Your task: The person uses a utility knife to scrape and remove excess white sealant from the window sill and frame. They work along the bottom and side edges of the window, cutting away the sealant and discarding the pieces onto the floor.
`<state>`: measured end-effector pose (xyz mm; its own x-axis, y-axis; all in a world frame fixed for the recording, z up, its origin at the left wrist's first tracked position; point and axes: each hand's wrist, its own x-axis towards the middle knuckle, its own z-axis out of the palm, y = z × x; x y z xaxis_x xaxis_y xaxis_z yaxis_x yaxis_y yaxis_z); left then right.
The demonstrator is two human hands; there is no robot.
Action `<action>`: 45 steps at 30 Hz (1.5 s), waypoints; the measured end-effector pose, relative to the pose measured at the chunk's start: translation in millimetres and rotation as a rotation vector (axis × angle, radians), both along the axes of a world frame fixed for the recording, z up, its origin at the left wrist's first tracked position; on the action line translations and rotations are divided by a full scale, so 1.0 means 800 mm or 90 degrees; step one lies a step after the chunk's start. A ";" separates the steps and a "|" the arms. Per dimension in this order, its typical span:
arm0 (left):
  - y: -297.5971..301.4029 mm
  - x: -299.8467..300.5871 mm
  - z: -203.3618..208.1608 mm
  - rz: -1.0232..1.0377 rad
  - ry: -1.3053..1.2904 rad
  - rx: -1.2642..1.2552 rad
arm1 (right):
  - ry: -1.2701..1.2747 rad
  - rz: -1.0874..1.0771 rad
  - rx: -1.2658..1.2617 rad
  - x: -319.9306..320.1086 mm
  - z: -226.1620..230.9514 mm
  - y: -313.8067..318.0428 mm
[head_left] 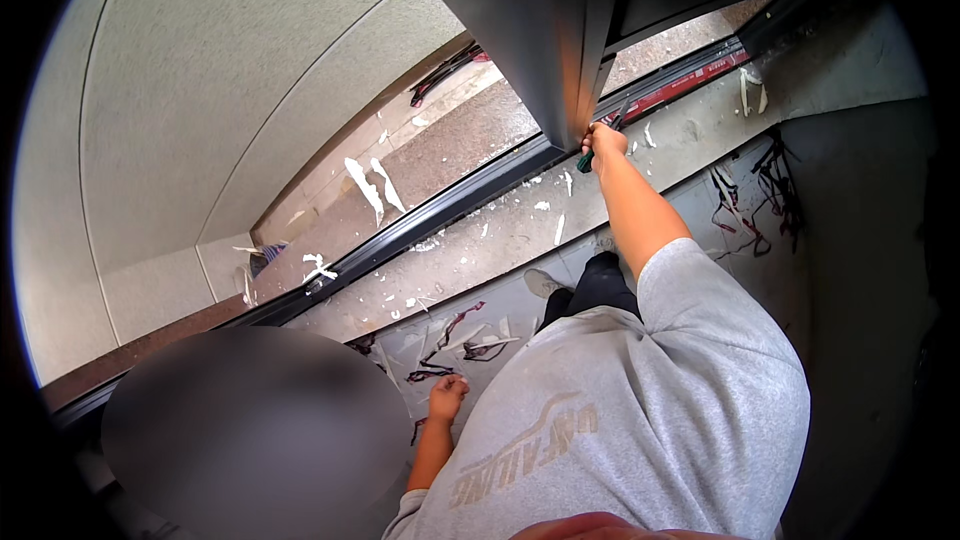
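My right hand (605,143) reaches out to the dark window frame (568,100), close to the foot of its upright panel. Its fingers are wrapped round a green-handled tool (586,160), whose thin dark end points up past the hand. The tool's exact kind is too small to tell. Low at my left side hangs my left hand (448,397), fingers curled in and touching nothing around it. Whether anything is inside that hand is hidden. Below the frame runs a grey sill (470,230), scattered with white scraps.
Beyond the frame, white strips (365,190) lie on a brown ledge (450,145). Red-and-white film (690,83) lines the right track. Dark red and white tape strips (445,350) litter the floor, with a dark tangle (775,185) at right. A blurred oval covers the lower left.
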<state>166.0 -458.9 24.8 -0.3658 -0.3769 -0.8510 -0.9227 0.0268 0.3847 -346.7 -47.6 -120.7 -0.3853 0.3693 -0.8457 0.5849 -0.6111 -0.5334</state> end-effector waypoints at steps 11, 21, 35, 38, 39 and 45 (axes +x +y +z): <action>0.008 0.004 -0.005 -0.019 0.013 0.000 | -0.028 -0.097 -0.058 -0.024 -0.016 0.006; 0.015 0.005 -0.005 -0.024 0.019 -0.008 | -0.032 0.051 0.041 -0.021 -0.020 0.009; 0.025 0.014 -0.009 -0.008 0.000 0.003 | 0.046 0.002 -0.071 0.004 -0.025 0.014; 0.025 0.007 -0.009 -0.017 0.005 0.004 | 0.055 -0.023 -0.103 -0.001 -0.032 0.013; 0.026 0.006 -0.009 -0.019 0.005 0.004 | 0.060 -0.001 -0.074 0.000 -0.035 0.015; 0.026 0.000 -0.008 -0.011 0.014 0.009 | -0.041 0.077 0.028 -0.016 -0.018 0.013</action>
<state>166.1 -437.8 18.2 -0.3903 -0.3592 -0.8478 -0.9136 0.0367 0.4050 -359.4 -36.8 -135.0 -0.3748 0.3604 -0.8542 0.6865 -0.5114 -0.5169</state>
